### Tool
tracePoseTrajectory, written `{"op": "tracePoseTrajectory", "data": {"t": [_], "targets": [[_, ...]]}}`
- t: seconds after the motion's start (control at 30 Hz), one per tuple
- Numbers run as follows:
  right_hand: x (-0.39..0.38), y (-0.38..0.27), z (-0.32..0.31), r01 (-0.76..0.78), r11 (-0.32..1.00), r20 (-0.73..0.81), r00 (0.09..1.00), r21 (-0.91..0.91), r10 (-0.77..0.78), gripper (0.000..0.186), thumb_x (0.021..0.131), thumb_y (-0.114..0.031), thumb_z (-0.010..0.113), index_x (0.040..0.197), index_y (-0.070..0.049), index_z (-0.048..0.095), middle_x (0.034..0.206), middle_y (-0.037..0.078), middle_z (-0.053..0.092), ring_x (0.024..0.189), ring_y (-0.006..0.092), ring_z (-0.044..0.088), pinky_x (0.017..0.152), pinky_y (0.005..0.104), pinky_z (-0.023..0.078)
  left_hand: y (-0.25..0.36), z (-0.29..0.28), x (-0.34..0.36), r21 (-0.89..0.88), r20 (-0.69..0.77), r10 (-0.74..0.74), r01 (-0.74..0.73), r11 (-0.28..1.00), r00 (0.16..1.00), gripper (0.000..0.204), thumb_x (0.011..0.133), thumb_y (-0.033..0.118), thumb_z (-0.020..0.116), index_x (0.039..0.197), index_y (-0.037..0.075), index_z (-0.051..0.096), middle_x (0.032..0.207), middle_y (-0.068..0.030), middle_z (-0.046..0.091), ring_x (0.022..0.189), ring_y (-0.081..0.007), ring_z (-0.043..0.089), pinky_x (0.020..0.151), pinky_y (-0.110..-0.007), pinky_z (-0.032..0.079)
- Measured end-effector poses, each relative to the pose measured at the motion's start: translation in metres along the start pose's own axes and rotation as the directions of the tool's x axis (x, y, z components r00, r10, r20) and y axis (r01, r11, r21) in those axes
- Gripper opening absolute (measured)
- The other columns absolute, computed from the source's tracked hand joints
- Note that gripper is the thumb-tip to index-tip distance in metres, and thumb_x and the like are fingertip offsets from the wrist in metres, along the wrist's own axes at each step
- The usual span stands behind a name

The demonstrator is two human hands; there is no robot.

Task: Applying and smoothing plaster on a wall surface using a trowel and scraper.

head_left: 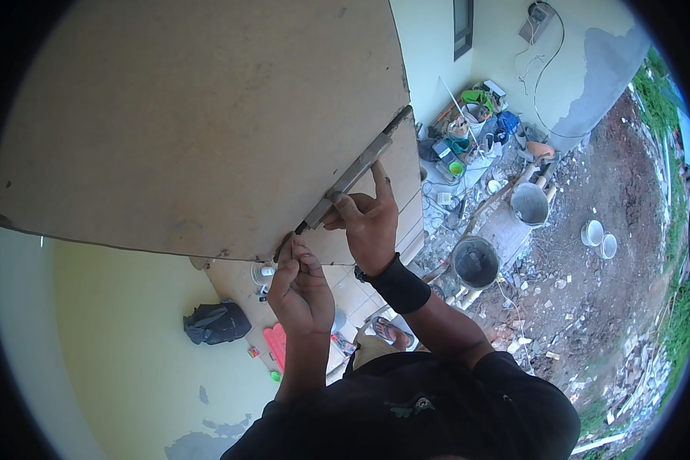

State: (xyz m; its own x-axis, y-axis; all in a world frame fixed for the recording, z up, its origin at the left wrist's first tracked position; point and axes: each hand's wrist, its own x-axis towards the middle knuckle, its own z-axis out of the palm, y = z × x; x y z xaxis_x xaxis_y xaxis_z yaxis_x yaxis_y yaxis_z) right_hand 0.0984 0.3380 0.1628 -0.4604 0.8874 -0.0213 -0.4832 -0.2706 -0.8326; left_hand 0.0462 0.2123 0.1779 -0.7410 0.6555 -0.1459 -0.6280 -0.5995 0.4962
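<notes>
The right hand (pixel 372 234) held a grey metal bar (pixel 354 178), with the thumb on the near part of the bar and one finger extended along it. The bar lay diagonally along the dark joint between a large beige board (pixel 192 130) and a smaller beige panel (pixel 405 172). The left hand (pixel 303 295) was positioned at the lower end of the joint, near the bar, with fingers bent; whether it gripped anything could not be determined.

Edges: the lower edge of the large board curved leftward from the left fingertips; its right edge ran upward from the top of the joint. The smaller panel ended to the right of the right hand. Beyond that edge, the space opened toward the ground, with both buckets well apart from the hands.

Surface and room: the board was scuffed and spotted. A dark bag (pixel 216 322) stood by the pale yellow wall (pixel 123 307). A dark bucket (pixel 475 262) and a grey bucket (pixel 530 204) stood on rubble-strewn ground (pixel 575 307), near heaped tools and containers (pixel 471 126).
</notes>
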Motion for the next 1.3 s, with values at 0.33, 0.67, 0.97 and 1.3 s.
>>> {"op": "tracePoseTrajectory", "data": {"t": [0.33, 0.67, 0.97, 1.3], "targets": [[0.007, -0.005, -0.010, 0.017, 1.000, 0.015, 1.000, 0.016, -0.017, 0.072, 0.094, 0.002, 0.054, 0.150, 0.006, 0.009, 0.083, 0.022, 0.068, 0.066, 0.0226, 0.070, 0.059, 0.0306, 0.060, -0.009, 0.005, 0.005, 0.017, -0.007, 0.012, -0.012, 1.000, 1.000, 0.038, 0.086, -0.003, 0.052, 0.123, -0.012, 0.051, 0.115, -0.0188, 0.063, 0.101, -0.0184, 0.064, 0.093, -0.026, 0.052], [0.017, 0.005, -0.029, 0.136, 0.973, 0.127, 0.985, -0.185, -0.113, 0.089, 0.082, 0.011, 0.058, 0.152, 0.005, 0.003, 0.086, 0.018, 0.068, 0.072, 0.0208, 0.069, 0.065, 0.0287, 0.057, -0.005, 0.000, 0.007, 0.064, -0.114, 0.020, -0.013, 0.998, 0.993, 0.021, 0.090, 0.005, 0.059, 0.110, -0.002, 0.061, 0.112, -0.0119, 0.066, 0.104, -0.0175, 0.065, 0.089, -0.027, 0.053], [0.011, 0.007, -0.024, 0.158, 0.978, 0.084, 0.985, -0.133, -0.148, 0.085, 0.083, 0.013, 0.056, 0.152, 0.003, 0.007, 0.082, 0.018, 0.068, 0.066, 0.0210, 0.068, 0.058, 0.0285, 0.056, -0.015, -0.009, 0.005, 0.045, -0.091, 0.017, -0.013, 0.999, 0.996, 0.027, 0.086, 0.001, 0.060, 0.113, -0.003, 0.060, 0.111, -0.0097, 0.067, 0.108, -0.0177, 0.063, 0.093, -0.028, 0.050], [0.021, 0.005, -0.040, 0.156, 0.946, 0.089, 0.987, -0.283, -0.136, 0.078, 0.084, 0.008, 0.059, 0.149, 0.008, 0.016, 0.080, 0.016, 0.067, 0.062, 0.0188, 0.066, 0.056, 0.0271, 0.055, -0.013, -0.005, 0.014, 0.039, -0.139, -0.054, 0.060, 0.997, 0.989, 0.025, 0.088, 0.003, 0.060, 0.112, -0.003, 0.061, 0.108, -0.0112, 0.067, 0.105, -0.0195, 0.064, 0.090, -0.031, 0.052]]}}
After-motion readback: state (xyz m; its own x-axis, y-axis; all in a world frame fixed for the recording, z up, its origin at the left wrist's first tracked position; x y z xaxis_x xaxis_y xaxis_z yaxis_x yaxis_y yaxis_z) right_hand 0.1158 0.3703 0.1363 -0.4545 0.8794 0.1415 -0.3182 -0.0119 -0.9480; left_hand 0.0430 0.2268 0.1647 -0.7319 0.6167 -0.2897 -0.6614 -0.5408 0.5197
